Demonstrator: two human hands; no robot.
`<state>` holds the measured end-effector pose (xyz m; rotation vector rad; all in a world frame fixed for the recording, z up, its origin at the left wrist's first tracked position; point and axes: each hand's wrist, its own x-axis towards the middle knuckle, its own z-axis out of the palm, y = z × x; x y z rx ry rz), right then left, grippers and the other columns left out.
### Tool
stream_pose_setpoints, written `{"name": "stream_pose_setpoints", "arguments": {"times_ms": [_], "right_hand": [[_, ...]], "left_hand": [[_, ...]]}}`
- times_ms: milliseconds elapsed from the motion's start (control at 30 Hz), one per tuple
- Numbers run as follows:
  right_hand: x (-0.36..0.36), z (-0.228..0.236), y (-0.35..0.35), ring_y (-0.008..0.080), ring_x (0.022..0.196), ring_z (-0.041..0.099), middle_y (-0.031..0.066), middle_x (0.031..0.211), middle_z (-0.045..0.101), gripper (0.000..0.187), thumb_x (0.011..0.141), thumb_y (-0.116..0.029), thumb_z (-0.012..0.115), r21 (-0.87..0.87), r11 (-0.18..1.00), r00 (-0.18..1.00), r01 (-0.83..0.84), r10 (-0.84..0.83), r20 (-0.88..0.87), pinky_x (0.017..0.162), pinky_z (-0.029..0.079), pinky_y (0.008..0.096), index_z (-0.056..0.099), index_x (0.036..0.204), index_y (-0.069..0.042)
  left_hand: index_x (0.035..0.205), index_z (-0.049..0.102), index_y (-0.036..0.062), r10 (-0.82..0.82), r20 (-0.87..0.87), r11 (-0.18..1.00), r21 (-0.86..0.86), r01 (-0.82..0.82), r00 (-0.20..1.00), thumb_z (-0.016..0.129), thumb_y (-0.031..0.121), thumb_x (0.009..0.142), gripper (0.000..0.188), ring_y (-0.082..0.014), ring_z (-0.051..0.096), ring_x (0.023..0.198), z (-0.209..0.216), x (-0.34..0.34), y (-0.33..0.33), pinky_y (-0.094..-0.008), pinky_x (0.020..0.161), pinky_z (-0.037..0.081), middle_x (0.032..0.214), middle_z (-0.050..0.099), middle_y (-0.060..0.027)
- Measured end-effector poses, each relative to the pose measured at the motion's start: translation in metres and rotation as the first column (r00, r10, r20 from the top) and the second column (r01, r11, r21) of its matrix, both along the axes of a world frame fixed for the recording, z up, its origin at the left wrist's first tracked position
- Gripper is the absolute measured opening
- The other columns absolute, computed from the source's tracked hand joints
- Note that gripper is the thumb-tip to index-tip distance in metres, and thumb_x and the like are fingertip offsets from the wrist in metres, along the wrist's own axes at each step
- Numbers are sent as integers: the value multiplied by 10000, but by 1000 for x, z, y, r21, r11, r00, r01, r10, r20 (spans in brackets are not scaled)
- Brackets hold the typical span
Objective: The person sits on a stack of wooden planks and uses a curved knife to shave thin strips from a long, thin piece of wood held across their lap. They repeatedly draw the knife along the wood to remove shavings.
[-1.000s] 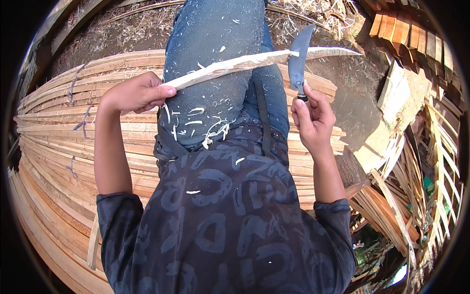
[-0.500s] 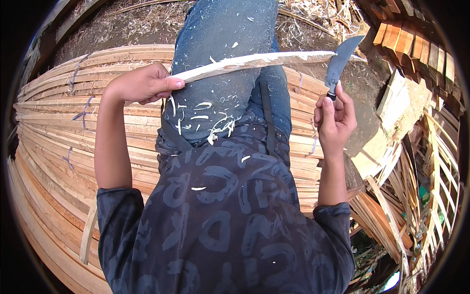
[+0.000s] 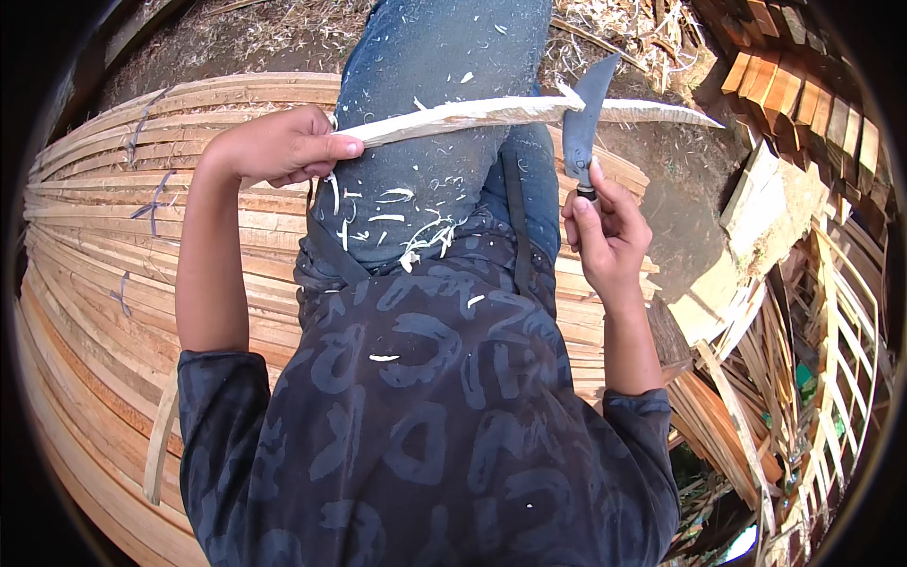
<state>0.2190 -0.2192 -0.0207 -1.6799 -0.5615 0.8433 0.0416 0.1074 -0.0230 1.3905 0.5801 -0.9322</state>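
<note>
A long, pale wooden strip (image 3: 463, 114) lies across my jeans-clad thigh, its tapered end reaching out to the right. My left hand (image 3: 293, 146) is closed round the strip's left end, thumb along the top. In my right hand (image 3: 609, 227) is a knife (image 3: 583, 118) with a broad curved blade and a dark handle, gripped with the blade pointing up and away. The blade crosses the strip right of its middle, with a curl of wood raised against the blade's left side. Thin wood shavings (image 3: 430, 241) are scattered on my lap.
Bundles of long wooden slats (image 3: 104, 227), tied with bluish string, spread beneath and beside me. Stacked wood pieces (image 3: 794, 90) stand at the upper right. Below them lie a pale board (image 3: 756, 203) and a lattice of thin strips (image 3: 831, 378). Shavings litter the ground ahead.
My right hand has drawn the knife leftward along the strip, from near its tip toward the middle. A curl has risen at the blade. My left hand keeps its hold.
</note>
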Motion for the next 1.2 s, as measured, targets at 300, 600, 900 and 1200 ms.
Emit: {"name": "stream_pose_setpoints", "arguments": {"times_ms": [300, 600, 900, 1200], "right_hand": [[6, -10, -10, 44, 567, 511, 81, 843, 627, 338, 884, 23, 578, 83, 995, 995, 61, -66, 68, 497, 402, 177, 539, 1219, 26], [21, -5, 3, 41, 555, 504, 54, 764, 624, 377, 851, 59, 600, 330, 816, 876, 474, -401, -266, 503, 395, 177, 573, 1222, -2], [10, -17, -12, 63, 549, 507, 96, 773, 606, 367, 902, 28, 529, 115, 993, 1000, -10, 6, 30, 453, 400, 197, 516, 1266, -9], [4, -20, -8, 53, 565, 506, 86, 815, 624, 376, 892, 13, 557, -21, 983, 956, -182, 182, 229, 480, 404, 184, 528, 1266, -17]], "left_hand": [[524, 473, 61, -24, 9, 999, -42, 25, 1000, 525, 484, 920, 581, -53, 301, 335, 0, 3, -3, -224, 312, 213, 406, 336, 31], [526, 472, 73, -19, 31, 999, -30, 20, 999, 560, 537, 880, 591, -45, 302, 356, 1, 0, -4, -218, 323, 217, 440, 333, 47], [522, 491, 57, -14, 34, 999, 38, 13, 999, 556, 561, 870, 617, -54, 305, 338, -1, -3, -6, -228, 311, 215, 422, 337, 36], [505, 457, 69, -53, 19, 997, 55, 52, 998, 536, 508, 903, 598, -61, 331, 333, 1, 1, -3, -221, 306, 240, 412, 363, 24]]}}
